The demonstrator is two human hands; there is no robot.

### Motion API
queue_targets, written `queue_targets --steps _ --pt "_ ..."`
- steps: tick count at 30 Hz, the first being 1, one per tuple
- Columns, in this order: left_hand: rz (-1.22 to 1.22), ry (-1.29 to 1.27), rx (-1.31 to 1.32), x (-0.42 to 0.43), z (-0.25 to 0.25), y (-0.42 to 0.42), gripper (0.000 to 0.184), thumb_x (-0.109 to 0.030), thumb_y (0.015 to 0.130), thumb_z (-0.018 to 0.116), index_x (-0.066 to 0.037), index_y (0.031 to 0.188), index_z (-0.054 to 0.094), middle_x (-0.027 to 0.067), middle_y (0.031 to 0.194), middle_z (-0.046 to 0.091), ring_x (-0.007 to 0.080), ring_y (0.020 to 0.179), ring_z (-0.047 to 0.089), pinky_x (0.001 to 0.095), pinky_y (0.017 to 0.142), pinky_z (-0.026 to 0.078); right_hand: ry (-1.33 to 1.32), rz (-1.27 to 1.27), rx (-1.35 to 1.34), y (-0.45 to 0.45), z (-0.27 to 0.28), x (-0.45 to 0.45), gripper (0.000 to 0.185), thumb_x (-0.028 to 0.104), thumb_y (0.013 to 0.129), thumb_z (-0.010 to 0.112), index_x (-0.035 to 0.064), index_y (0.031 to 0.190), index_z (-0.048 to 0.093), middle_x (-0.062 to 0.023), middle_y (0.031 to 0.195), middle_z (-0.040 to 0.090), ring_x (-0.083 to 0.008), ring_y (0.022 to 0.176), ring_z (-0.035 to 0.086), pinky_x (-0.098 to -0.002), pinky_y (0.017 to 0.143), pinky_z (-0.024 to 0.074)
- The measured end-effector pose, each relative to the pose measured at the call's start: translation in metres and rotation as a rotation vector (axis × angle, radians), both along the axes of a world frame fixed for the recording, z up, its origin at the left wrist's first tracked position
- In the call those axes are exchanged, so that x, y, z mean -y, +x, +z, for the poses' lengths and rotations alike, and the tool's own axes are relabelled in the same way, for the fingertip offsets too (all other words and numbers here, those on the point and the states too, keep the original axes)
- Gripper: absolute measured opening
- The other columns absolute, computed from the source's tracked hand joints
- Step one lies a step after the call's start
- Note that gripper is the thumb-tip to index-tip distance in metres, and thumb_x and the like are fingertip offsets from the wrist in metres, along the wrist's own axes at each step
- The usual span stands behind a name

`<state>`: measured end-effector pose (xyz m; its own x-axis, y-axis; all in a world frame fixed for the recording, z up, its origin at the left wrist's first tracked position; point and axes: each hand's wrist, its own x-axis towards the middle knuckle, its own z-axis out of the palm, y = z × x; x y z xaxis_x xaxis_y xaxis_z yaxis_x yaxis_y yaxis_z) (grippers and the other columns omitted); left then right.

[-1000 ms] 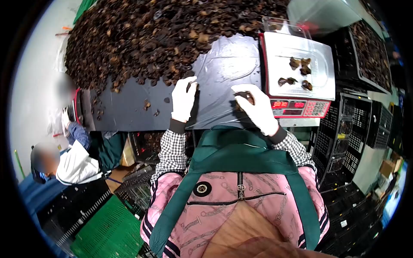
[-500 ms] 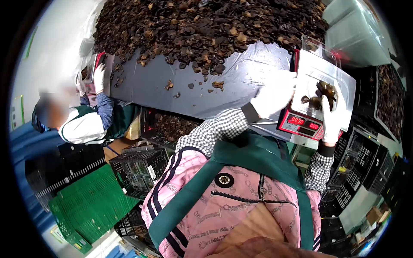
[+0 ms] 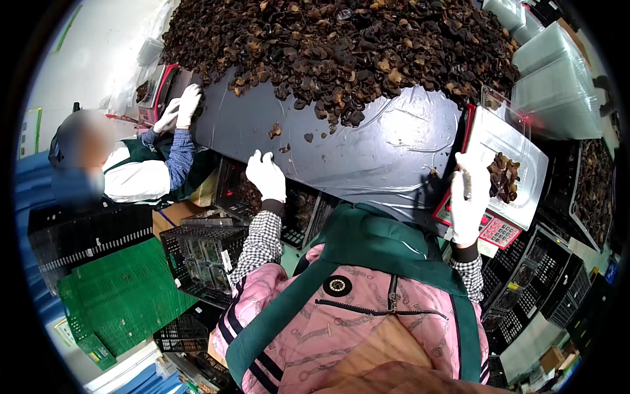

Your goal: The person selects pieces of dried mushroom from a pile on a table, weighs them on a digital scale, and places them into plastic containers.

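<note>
A big heap of dark brown, fungus-like pieces (image 3: 341,52) covers the far part of the grey table (image 3: 367,151). On the right stands a red and silver scale (image 3: 497,231), and a clear tray on it (image 3: 482,134) holds a small pile of the pieces (image 3: 503,177). My right hand (image 3: 469,197), in a white glove, is over the scale's left front side beside that pile, fingers apart and nothing seen in them. My left hand (image 3: 266,176), also gloved, hovers at the table's near edge below a few loose pieces, its fingers spread and empty.
Stacked clear trays (image 3: 554,82) rise behind the scale. A co-worker (image 3: 141,177) with white gloves stands at the left by another scale (image 3: 157,95). Black crates (image 3: 197,253) and a green crate (image 3: 125,289) lie lower left; a crate of pieces (image 3: 594,190) is at the right.
More pieces now lie in the tray on the scale. My right hand has let go of its pieces, and my left hand has moved away leftward. The view has shifted.
</note>
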<state>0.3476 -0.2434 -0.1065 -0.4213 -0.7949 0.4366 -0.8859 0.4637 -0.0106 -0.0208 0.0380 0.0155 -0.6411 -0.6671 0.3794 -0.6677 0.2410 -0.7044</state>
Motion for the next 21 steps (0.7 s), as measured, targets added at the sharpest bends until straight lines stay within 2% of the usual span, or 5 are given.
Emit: queue_targets --steps 3,5,10,17,21 --pt "-0.213 -0.004 -0.24 0.017 0.025 -0.057 0.022 -0.008 0.082 0.066 -0.002 0.103 0.07 0.0197 0.112 0.068 0.0376 0.103 0.063 0.0456 0.092 0.049 -0.024 0.074 0.053 0.014 -0.003 0.014 0.026 0.0 0.085 0.064 0.0043 0.11 0.067 -0.0124 0.113 0.067 -0.0302 0.109 0.061 -0.0414 0.099 0.0456" --pt "-0.376 0.268 -0.334 0.029 0.022 -0.106 0.024 -0.015 0.09 0.065 -0.007 0.113 0.068 0.0112 0.109 0.07 0.0305 0.107 0.062 0.0419 0.098 0.046 0.005 0.101 -0.018 0.024 -0.009 0.021 0.024 0.002 0.085 0.064 0.005 0.108 0.067 -0.0119 0.11 0.067 -0.0309 0.107 0.061 -0.0423 0.098 0.0452" --pt "-0.347 0.305 -0.191 0.035 0.01 -0.235 0.065 -0.046 0.081 0.074 -0.007 0.131 0.058 0.02 0.13 0.056 0.0422 0.116 0.05 0.0514 0.097 0.043 -0.027 0.119 0.137 0.043 -0.015 0.023 0.024 0.003 0.085 0.065 0.0058 0.109 0.068 -0.0111 0.11 0.067 -0.0312 0.109 0.059 -0.0417 0.097 0.0446" --pt "-0.64 0.406 0.043 -0.018 0.02 -0.279 0.049 -0.033 0.081 0.071 -0.013 0.124 0.059 0.0138 0.117 0.056 0.0336 0.106 0.052 0.0467 0.085 0.044 -0.094 0.022 0.212 0.048 -0.046 0.022 0.021 -0.004 0.084 0.065 0.0024 0.103 0.068 -0.0113 0.105 0.066 -0.0265 0.101 0.061 -0.0355 0.088 0.0521" --pt "-0.872 0.456 -0.002 -0.049 0.013 -0.244 0.059 -0.025 0.079 0.073 -0.014 0.134 0.055 0.0161 0.135 0.052 0.0343 0.119 0.05 0.0457 0.094 0.043 -0.085 0.016 0.191 0.048 -0.064 0.026 0.015 0.0 0.084 0.065 0.0031 0.098 0.068 -0.0121 0.099 0.069 -0.0294 0.096 0.064 -0.0389 0.086 0.051"
